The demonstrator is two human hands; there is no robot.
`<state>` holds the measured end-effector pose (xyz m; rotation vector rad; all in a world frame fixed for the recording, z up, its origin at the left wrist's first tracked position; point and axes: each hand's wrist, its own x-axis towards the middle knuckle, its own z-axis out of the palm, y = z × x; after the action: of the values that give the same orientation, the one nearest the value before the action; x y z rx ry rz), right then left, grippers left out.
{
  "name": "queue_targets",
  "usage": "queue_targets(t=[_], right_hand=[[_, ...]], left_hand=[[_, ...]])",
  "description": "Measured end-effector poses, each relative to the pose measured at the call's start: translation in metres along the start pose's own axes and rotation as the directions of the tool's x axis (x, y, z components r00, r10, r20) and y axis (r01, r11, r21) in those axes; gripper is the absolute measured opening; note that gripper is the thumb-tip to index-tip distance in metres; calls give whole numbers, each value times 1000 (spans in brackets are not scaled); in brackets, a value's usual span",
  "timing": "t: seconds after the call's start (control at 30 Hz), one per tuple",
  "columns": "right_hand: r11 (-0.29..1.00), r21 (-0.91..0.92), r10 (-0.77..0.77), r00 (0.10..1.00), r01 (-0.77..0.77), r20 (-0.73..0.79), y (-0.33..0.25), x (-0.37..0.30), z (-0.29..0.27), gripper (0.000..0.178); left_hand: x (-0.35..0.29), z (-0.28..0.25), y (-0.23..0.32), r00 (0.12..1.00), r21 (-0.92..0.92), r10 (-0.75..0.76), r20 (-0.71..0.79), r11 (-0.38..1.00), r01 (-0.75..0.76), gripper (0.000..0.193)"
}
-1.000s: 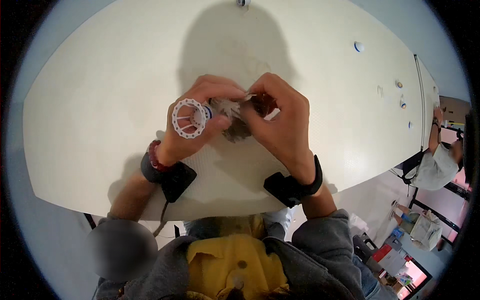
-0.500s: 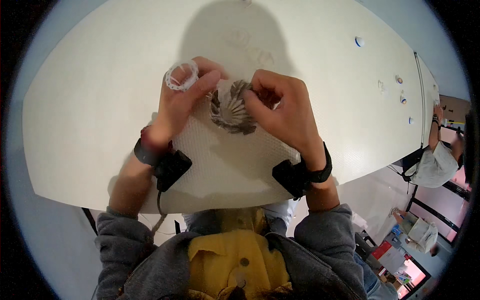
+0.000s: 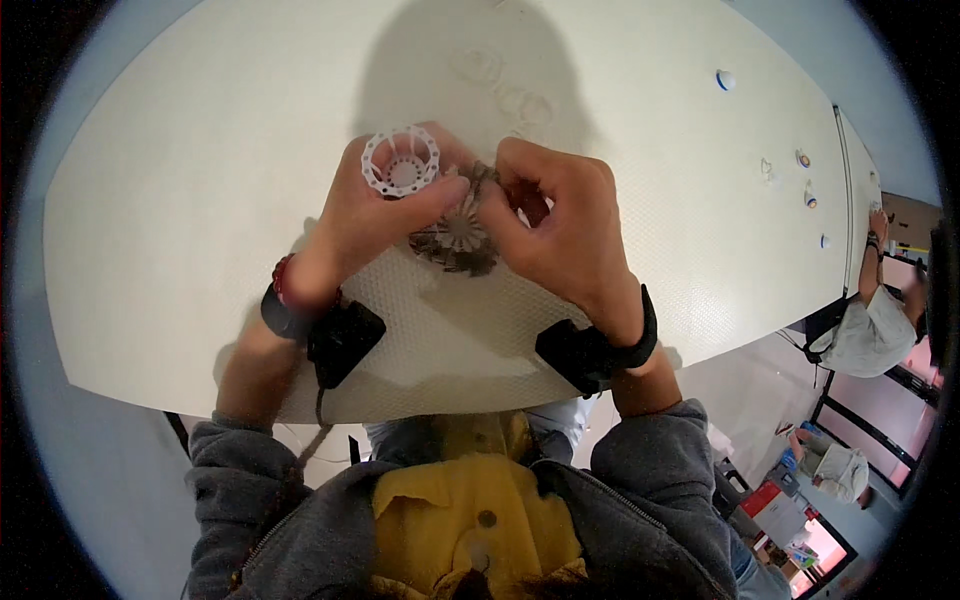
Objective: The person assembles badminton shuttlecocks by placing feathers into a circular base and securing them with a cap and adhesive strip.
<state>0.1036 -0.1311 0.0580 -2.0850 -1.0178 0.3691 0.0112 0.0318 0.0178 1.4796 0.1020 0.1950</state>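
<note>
My left hand is closed around a white openwork plastic cup with a ring of small holes along its rim. Its thumb and fingertips also reach the edge of a round, pleated, grey-brown patterned piece, fabric or paper, I cannot tell which. From the other side my right hand pinches that piece at its upper right edge. The pleats fan out from a paler centre, and the piece hangs just above the table between both hands. My fingertips hide part of it.
Pale thin rings lie beyond my hands on the white table. A small blue-and-white round object sits at the far right, with several small round pieces nearer the right edge. Other people are off to the right.
The white cup has tipped so its inside and base now show. My left hand has shifted right, closer to my right hand, and the pleated piece has turned and moved slightly left.
</note>
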Motion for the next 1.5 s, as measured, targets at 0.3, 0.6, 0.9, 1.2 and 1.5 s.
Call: queue_targets(t=[0.3,0.6,0.9,1.2,1.5], right_hand=[[999,39,-6,991,12,-133,-7,-5,2,7],[983,165,110,984,-85,-143,1,-7,2,14],[983,185,14,994,5,-104,0,-5,3,5],[982,191,14,993,9,-117,-1,-7,7,6],[973,224,77,992,-53,-101,0,-6,8,6]], left_hand=[[-1,4,32,1000,284,-28,-7,959,29,8],[0,1,28,999,439,-23,-43,898,40,7],[0,2,34,999,369,-46,18,929,36,12],[1,-5,34,993,489,-109,37,869,77,8],[3,-7,31,992,484,7,125,872,-67,8]])
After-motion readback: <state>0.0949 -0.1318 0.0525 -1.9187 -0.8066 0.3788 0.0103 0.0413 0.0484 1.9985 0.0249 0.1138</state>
